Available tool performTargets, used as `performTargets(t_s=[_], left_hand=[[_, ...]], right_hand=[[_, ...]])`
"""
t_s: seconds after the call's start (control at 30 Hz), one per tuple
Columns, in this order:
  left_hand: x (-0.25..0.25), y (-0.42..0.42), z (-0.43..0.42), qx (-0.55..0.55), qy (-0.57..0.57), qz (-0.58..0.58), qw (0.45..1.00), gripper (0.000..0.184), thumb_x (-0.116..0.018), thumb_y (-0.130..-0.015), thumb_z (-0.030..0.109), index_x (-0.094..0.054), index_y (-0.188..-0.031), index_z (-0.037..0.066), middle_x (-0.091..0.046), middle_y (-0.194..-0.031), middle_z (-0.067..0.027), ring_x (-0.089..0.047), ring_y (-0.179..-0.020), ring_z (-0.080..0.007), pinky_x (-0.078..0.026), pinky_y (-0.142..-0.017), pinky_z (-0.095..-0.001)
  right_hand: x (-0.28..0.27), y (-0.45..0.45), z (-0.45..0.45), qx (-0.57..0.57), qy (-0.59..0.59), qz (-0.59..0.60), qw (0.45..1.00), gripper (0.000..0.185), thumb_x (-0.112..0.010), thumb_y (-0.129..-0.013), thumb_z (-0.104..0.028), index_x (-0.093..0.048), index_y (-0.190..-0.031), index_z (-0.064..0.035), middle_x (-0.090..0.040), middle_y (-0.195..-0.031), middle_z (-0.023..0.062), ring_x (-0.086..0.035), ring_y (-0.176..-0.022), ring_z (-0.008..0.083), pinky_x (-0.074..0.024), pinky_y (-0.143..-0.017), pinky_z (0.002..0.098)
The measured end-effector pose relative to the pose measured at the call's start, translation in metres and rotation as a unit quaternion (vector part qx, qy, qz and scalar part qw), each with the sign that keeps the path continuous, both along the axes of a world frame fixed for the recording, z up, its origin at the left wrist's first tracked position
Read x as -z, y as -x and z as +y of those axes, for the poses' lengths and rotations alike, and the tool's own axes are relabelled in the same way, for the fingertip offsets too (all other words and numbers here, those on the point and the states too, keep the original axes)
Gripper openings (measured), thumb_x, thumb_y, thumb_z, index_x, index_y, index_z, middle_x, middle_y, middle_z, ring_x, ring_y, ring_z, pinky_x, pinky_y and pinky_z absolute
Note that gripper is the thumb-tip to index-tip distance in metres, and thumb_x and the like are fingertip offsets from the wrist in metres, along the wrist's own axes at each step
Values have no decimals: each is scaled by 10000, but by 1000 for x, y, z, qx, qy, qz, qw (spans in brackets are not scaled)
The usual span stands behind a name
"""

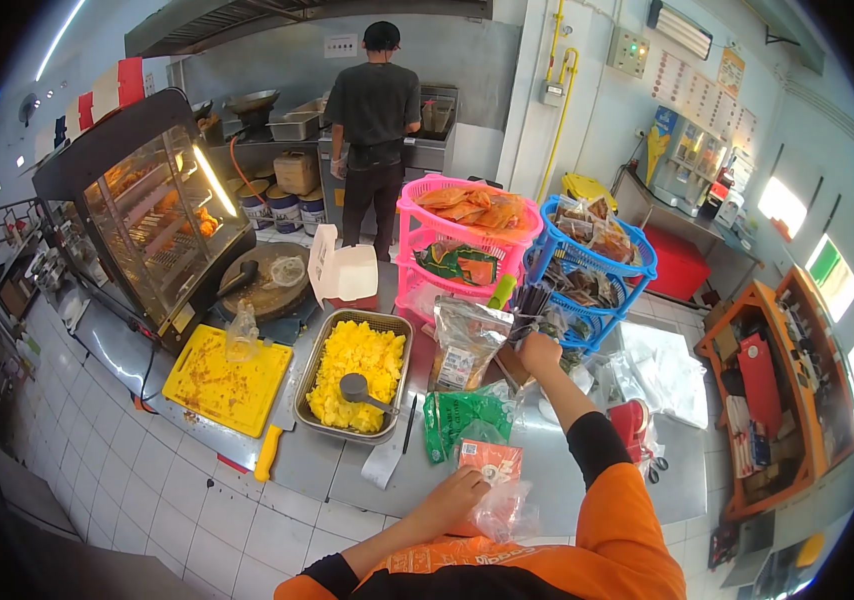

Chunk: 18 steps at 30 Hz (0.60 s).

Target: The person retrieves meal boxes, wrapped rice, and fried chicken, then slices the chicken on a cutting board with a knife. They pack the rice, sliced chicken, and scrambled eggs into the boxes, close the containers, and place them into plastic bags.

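Note:
My left hand (455,498) is at the table's front edge, its fingers closed on an orange printed packet (492,462) with a pale square code in one corner. A clear plastic bag (509,512) lies against that packet. Farther forward, my right hand (539,355) reaches between a silver foil pouch (469,348) and the blue basket rack (595,325). Its fingers are curled, and what they grip is hidden. A green plastic packet (459,422) lies between the pouch and the orange packet.
To the left are a metal tray of yellow food (402,372) with a scoop (357,388), a yellow cutting board (227,385), a yellow-handled knife (269,453) and a heated display case (152,215). Pink baskets (412,260) stand ahead. Scissors (657,468) lie right. Another person (375,120) stands behind.

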State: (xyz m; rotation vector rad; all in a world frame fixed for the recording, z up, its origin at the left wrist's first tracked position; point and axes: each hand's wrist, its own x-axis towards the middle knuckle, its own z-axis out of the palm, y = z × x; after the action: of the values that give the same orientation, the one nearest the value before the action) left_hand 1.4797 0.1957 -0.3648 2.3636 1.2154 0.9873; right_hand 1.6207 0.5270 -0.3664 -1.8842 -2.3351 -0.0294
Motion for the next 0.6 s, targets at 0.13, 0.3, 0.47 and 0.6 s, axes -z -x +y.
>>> performTargets(t_s=[0.13,0.3,0.47,0.6], left_hand=[[2,1,1,8,7,16,1000,211,-564,-765,38,-581,-970,-3,-555,-1013,-130,-535,-1028,-292,-455,-901,-356],[11,12,10,82,-25,15,996,191,-562,-752,44,-583,-937,1,-551,-959,-123,-543,-985,-279,-464,-862,-343],[5,14,18,127,-14,40,991,230,-574,-731,42,-598,-954,-7,-562,-953,-120,-553,-984,-279,-464,-868,-341],[9,11,25,143,-30,51,988,216,-577,-725,44,-603,-934,-2,-561,-935,-113,-551,-970,-274,-464,-861,-343]], right_hand=[[-4,-5,4,-13,-37,16,999,196,-658,-757,-241,-712,-804,-58,-705,-871,195,-699,-814,358,-566,-674,448],[-15,-32,10,-48,-39,34,998,167,-664,-744,-250,-748,-850,-153,-714,-833,134,-693,-777,338,-566,-681,432],[-16,-49,7,-78,-1,70,994,178,-679,-735,-265,-763,-887,-224,-718,-878,99,-686,-856,301,-559,-732,418],[-11,-30,-6,-75,31,44,996,220,-691,-739,-343,-757,-885,-192,-704,-951,140,-665,-953,314,-548,-780,422]])
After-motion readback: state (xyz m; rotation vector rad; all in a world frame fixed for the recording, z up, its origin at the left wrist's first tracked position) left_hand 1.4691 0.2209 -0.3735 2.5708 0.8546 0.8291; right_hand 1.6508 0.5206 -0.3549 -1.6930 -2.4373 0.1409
